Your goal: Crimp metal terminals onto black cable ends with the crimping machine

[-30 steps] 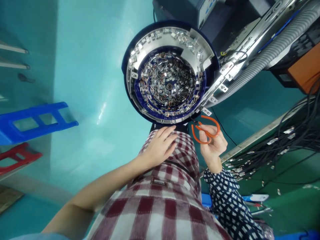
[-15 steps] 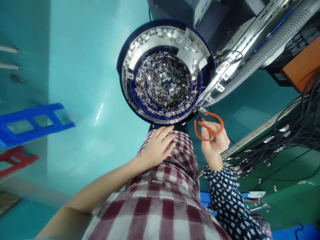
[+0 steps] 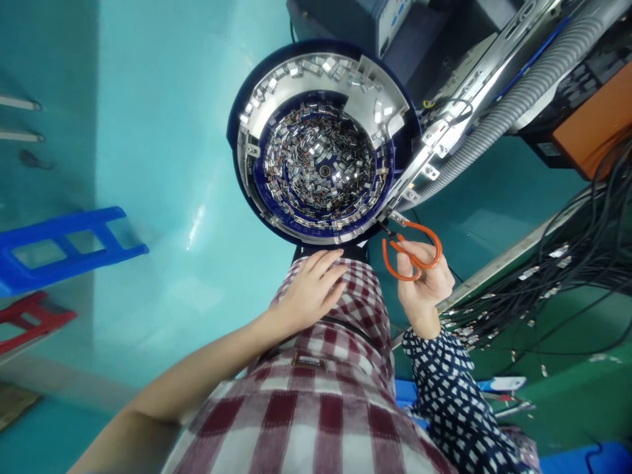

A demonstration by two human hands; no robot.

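Observation:
My right hand grips scissors by their orange handles. The dark blades point up and left to the lower end of a metal rail, beside the bowl's rim; whether the tips touch it I cannot tell. My left hand lies flat on the checked apron, fingers spread and holding nothing. Just beyond it stands a round vibratory feeder bowl, dark blue outside with a silvery ledge inside. Many small metal pieces fill its middle and lie along its ledge.
A slotted metal rail and a grey corrugated hose run from the bowl to the upper right. Black cables with metal ends lie at right. Blue and red plastic stools stand at left. A dark control box is behind.
The bowl, rail and hose sit slightly farther left in the view. Small pieces in the bowl have shifted. Both hands and the scissors are nearly unmoved.

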